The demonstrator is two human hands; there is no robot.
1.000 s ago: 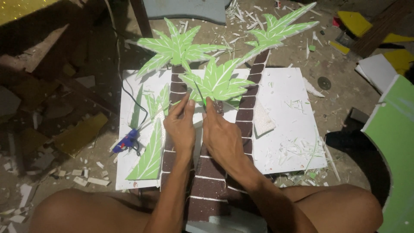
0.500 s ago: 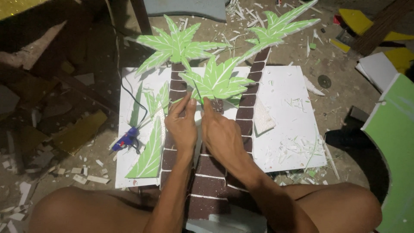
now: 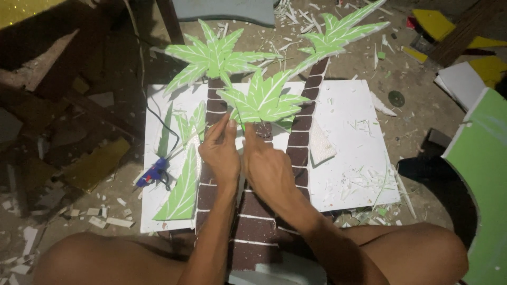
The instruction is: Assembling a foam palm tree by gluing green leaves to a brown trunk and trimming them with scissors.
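I press my left hand and right hand, fingers flat and unclenched, just under the middle palm crown at board centre; steady, even pressure seats it squarely.

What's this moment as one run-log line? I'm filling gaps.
left hand: on middle palm crown's base | right hand: same | glue gun: idle, on white board

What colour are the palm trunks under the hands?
Dark brown with thin white bands, on the palm trunks; clearest in the head view.
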